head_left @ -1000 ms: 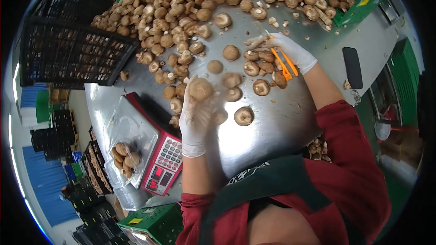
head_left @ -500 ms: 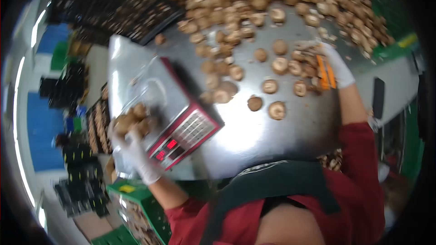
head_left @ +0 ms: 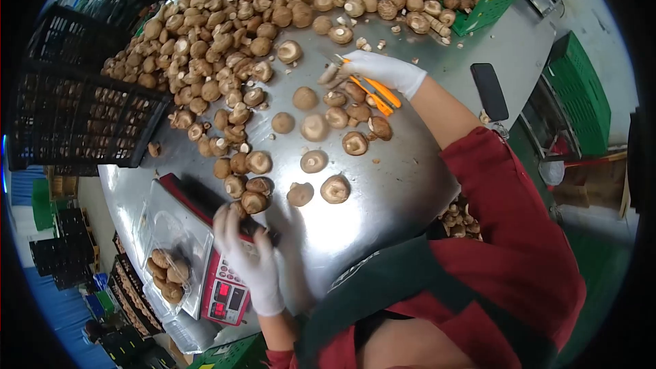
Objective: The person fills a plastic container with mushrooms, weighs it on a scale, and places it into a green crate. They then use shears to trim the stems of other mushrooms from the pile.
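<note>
My left hand [head_left: 251,266], in a white glove, hovers over the red-edged side of a digital scale [head_left: 222,270] with its fingers apart. Just beyond its fingertips lies a cluster of brown mushrooms [head_left: 254,201]. On the scale's plate rests a clear plastic bag [head_left: 152,232] with several mushrooms [head_left: 172,273] inside. My right hand [head_left: 386,70], also gloved, is closed around orange-handled scissors [head_left: 383,96], whose handles stick out below the palm. Its fingertips are at a blurred mushroom [head_left: 331,76]. Loose mushrooms [head_left: 335,189] lie spread on the metal table between both hands.
A big heap of mushrooms [head_left: 225,20] covers the far side of the metal table [head_left: 389,191]. Black crates [head_left: 89,116] stand at the left, a green crate [head_left: 495,0] at the far right. A phone [head_left: 489,90] lies near the right edge.
My left hand has left the bagged mushrooms on the scale and moved right, toward the loose ones. My right hand keeps the scissors. The head view has turned, showing more of the heap.
</note>
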Demonstrator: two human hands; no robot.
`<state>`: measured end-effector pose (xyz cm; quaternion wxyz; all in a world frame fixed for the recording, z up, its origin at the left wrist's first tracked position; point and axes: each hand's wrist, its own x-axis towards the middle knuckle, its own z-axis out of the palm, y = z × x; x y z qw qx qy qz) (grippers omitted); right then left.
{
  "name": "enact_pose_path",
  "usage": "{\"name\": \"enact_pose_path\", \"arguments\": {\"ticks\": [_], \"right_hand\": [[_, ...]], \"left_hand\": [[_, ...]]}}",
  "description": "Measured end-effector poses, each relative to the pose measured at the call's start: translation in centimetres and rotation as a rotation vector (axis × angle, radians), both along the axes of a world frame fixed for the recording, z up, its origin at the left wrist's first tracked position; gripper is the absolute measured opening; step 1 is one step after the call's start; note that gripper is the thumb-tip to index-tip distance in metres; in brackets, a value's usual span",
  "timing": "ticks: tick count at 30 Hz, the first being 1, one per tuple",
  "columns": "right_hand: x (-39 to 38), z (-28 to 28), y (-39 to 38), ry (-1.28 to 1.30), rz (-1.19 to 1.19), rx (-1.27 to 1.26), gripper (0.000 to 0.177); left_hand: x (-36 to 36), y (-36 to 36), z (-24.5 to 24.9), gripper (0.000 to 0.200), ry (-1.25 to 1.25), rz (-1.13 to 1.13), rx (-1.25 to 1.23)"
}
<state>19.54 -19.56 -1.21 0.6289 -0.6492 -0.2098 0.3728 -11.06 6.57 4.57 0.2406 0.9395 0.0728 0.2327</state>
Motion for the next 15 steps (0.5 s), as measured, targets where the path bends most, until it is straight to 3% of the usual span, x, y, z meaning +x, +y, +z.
{"name": "enact_pose_path", "arguments": {"ticks": [4, 8, 10, 11, 14, 15], "right_hand": [[0.7, -0.2, 0.3, -0.136, 0.038, -0.088, 0.036], [0.1, -3.2, -0.8, 0.016, -0.129, 0.107, 0.036], [-0.1, -3.9, -1.2, -0.024, -0.151, 0.179, 0.036], [-0.3, -4.2, -1.4, -0.005, -0.167, 0.214, 0.036], [-0.8, -3.3, -1.8, 0.083, -0.205, 0.3, 0.037], [-1.0, -3.1, -1.7, 0.121, -0.21, 0.326, 0.037]], "left_hand": [[11.2, -2.6, -1.4, 0.047, 0.078, -0.201, -0.169], [21.0, -3.5, -5.2, 0.05, 0.065, -0.331, 0.007], [23.4, -3.5, -6.1, 0.051, 0.471, -0.321, 0.038], [23.8, -3.3, -6.8, 0.05, 0.416, -0.36, 0.063], [22.4, -3.9, -4.8, 0.047, 0.345, -0.423, -0.323], [21.5, -3.7, -4.8, 0.052, 0.477, -0.38, -0.632]]}}
